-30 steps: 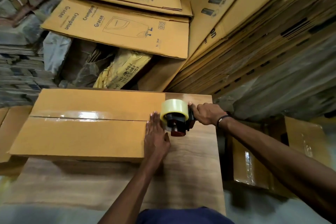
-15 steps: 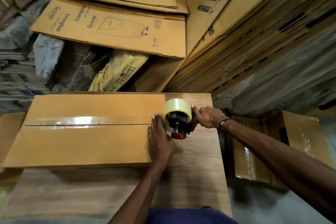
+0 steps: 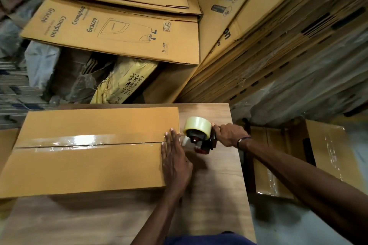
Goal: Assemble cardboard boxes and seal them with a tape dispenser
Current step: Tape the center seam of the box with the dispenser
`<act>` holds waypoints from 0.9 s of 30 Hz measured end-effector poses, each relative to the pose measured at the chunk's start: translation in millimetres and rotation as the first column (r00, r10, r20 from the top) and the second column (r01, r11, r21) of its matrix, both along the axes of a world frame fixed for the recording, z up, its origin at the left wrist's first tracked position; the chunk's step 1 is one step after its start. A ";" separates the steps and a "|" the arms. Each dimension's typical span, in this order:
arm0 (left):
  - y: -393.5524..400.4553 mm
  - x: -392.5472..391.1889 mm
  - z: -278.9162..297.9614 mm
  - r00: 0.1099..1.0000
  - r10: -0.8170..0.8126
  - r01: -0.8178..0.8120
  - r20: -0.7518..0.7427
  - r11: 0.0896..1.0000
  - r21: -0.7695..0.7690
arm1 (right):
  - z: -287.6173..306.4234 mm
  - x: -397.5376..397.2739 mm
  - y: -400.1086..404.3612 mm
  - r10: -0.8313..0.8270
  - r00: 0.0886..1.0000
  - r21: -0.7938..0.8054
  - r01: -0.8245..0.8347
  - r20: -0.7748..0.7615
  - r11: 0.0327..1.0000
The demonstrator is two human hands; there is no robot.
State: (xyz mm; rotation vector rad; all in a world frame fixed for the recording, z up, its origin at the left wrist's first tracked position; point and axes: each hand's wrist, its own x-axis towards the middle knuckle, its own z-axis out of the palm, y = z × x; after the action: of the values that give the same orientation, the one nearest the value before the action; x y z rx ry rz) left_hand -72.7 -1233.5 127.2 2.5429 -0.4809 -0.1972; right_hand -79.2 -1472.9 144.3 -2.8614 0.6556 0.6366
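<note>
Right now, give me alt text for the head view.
A right hand grips a tape dispenser at the right end of a taped cardboard box on a wooden table, while the left hand presses flat on the box's end.

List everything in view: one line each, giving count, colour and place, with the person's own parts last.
cardboard box: one, tan, flat on the table, tape along its centre seam
tape dispenser: one, black and red with a clear roll, off the box's right end
table: one, wood-grain brown, under the box
flat printed cartons: several, tan, stacked beyond the table
leaning carton stacks: many, tan, upper right
yellow sack: one, behind the table
taped boxes: at least two, tan, low at right
left hand: flat, pressing the box's right end
right hand: grips the dispenser handle
</note>
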 end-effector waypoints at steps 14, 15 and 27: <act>-2.6 4.3 -6.4 0.997 0.076 -0.075 0.017 0.995 -0.069 | -44.9 -32.9 23.9 -0.203 0.927 -0.034 0.224 0.315 0.974; -2.6 3.9 -5.6 0.997 0.077 -0.075 0.029 0.994 -0.079 | -50.0 -36.9 26.2 -0.235 0.912 -0.024 0.258 0.336 0.966; -0.9 0.0 2.7 0.997 0.065 -0.059 0.041 0.991 -0.124 | -123.4 -88.9 73.7 -0.539 0.794 0.261 0.477 0.282 0.839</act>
State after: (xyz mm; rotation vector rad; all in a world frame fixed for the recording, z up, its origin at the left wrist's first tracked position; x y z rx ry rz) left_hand -72.8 -1234.4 129.9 2.4425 -0.4174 -0.0848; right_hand -168.1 -1399.2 20.9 -2.3711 1.1754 0.0928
